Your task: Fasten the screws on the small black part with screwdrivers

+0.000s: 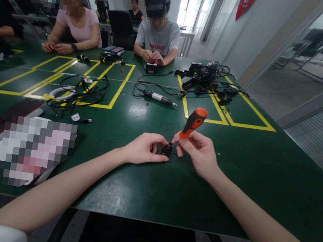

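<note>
My left hand (146, 148) grips a small black part (166, 150) on the green table, thumb and forefinger curved around its sides. A short dark cylinder sticks up from the part's top. My right hand (201, 152) holds a screwdriver (194, 123) with an orange and black handle, tilted so its butt points up and to the right. The handle's lower end sits at the fingertips, close to the right of the black part. I cannot make out the screwdriver's tip or whether it touches the part.
Beyond my hands lies a black and silver pen-shaped power tool (159, 98) with a cord. Cables pile up at the back right (206, 79); a looped cable bundle (80, 91) lies left. A dark phone-like slab (12, 115) is nearer. Two people sit across the green table (126, 189).
</note>
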Motion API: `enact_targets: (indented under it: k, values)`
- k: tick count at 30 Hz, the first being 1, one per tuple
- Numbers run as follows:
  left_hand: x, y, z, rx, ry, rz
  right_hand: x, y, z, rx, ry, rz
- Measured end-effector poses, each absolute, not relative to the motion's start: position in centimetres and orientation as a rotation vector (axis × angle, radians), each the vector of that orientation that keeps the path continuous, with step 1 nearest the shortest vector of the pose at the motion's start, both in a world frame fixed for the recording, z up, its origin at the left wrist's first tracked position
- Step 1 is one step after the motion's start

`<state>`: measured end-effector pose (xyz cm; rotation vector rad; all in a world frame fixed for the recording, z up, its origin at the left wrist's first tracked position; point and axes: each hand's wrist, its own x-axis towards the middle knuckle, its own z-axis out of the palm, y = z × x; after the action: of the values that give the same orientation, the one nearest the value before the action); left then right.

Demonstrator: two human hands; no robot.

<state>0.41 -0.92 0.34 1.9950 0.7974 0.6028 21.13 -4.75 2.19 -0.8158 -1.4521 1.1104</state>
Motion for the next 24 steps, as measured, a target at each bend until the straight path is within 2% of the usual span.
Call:
enact_targets:
  k: [24]
  values:
    - [0.39,-0.92,0.51,2.001,0.790,0.588,20.95,-4.81,2.07,-0.744,-1.380,1.200]
